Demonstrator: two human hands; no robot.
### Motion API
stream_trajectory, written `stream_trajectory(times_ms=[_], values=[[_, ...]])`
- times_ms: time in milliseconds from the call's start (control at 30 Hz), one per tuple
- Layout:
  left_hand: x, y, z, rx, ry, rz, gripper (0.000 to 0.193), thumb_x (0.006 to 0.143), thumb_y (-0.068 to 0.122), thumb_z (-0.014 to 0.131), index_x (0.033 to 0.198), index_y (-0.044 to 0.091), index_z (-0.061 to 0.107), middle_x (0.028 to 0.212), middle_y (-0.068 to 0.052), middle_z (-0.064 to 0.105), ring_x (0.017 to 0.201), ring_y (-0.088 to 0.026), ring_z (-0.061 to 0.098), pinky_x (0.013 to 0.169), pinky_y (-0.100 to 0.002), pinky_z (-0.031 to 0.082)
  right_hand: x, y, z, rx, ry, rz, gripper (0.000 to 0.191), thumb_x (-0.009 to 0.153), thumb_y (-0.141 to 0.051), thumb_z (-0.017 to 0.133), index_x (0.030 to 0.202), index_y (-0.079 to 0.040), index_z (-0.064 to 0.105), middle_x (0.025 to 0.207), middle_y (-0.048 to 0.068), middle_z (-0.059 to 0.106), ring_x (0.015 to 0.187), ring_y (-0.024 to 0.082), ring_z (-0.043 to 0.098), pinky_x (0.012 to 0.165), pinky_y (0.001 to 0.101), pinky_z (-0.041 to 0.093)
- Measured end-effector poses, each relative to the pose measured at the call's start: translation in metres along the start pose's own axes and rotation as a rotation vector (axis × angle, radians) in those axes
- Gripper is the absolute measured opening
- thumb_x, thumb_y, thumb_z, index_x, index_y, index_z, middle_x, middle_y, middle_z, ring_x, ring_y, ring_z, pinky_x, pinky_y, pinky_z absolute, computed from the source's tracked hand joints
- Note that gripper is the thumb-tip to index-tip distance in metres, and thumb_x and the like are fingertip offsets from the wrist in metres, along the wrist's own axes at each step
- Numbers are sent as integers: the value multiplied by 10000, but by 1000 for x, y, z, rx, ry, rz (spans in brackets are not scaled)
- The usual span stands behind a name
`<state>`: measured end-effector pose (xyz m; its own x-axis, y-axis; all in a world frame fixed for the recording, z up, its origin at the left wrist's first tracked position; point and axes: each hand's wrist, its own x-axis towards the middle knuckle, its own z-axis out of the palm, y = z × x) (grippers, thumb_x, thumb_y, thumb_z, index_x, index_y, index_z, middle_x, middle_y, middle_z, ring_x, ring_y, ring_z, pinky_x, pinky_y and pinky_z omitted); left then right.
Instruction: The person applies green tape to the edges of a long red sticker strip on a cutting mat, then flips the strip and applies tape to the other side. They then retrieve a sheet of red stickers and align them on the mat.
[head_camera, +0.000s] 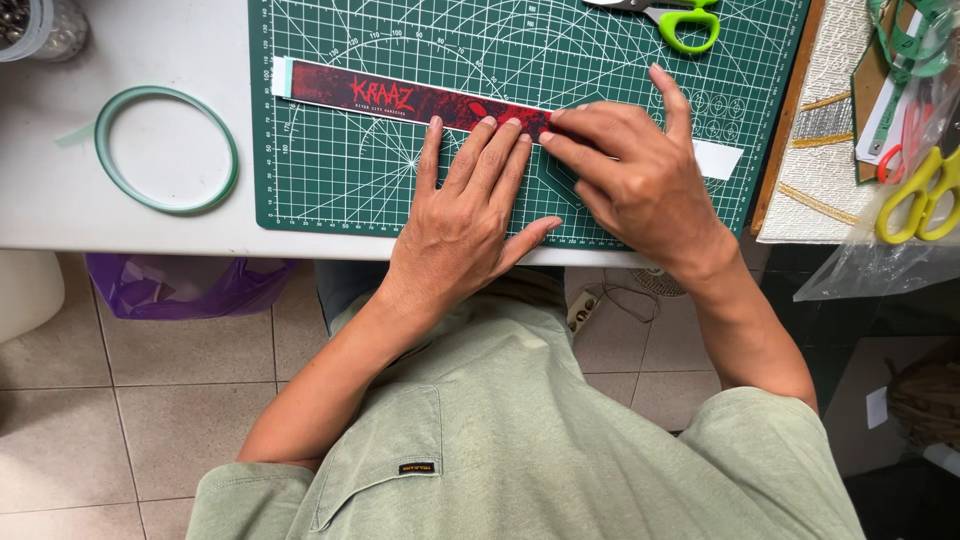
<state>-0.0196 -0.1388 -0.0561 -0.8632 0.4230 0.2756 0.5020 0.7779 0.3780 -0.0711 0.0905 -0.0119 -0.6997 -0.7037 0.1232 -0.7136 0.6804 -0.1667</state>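
Both hands press a long red printed strip (400, 99) flat on the green cutting mat (330, 190) near the counter's front edge. The left hand (462, 225) lies spread, fingers (480, 150) pinning its lower edge; the right hand (640, 185) pinches its end. Even pressure, judged best, keeps it aligned with the grid.

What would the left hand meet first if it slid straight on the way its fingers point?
The left hand points up across the green cutting mat. Its fingertips already touch the dark red paper strip; beyond lies probably only mat.

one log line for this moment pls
left hand: fingers flat on red paper strip | right hand: pinching strip's right part | strip on green cutting mat | tape ring lies left
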Motion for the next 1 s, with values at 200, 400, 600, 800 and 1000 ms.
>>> stream_trajectory(times_ms=[200, 400, 600, 800, 1000], values=[[0, -1, 2, 3, -5, -8, 785, 1046, 661, 555, 1450, -10, 597, 1493, -146, 560, 1444, -283, 459, 1265, -596, 192, 1, -7, 9, -195, 2, -61, 201, 1083, -200, 790, 1279, -165, 761, 1273, -20, 723, 1260, 139, 651, 1342, 602, 150], [-1, -3, 3, 4, -13, -9, 766, 1056, 639, 570, 1469, -6, 591, 1511, -143, 548, 1452, -281, 457, 1268, -592, 187, 2, -14, 4, -465, -12, -181, 238, 1118, -247, 717, 1338, -173, 770, 1257, -52, 709, 1210, 102, 646, 1302, 559, 160], [1, 0, 2, 11, 7, -6, 752, 1062, 629, 576, 1468, -5, 593, 1510, -138, 550, 1448, -276, 466, 1272, -592, 187, 8, -14, -11, -249, -30, -121, 254, 1041, -195, 742, 1281, -119, 771, 1216, -6, 708, 1211, 164, 652, 1223, 541, 304], [-1, 1, 1, 9, 21, 1, 747, 1055, 623, 577, 1457, -7, 597, 1498, -139, 561, 1436, -280, 475, 1265, -589, 182, 20, -1, -13, 235, -9, 80, 184, 1024, -128, 770, 1200, -80, 748, 1101, 24, 740, 1031, 165, 659, 1025, 393, 410], [-3, 0, -3, 51, 18, 17, 745, 1061, 617, 571, 1453, -16, 597, 1500, -144, 563, 1441, -281, 474, 1262, -582, 187, 26, -7, -6, 114, 27, 49, 108, 1008, -141, 807, 1075, -83, 746, 971, 39, 708, 898, 205, 625, 905, 387, 405]])
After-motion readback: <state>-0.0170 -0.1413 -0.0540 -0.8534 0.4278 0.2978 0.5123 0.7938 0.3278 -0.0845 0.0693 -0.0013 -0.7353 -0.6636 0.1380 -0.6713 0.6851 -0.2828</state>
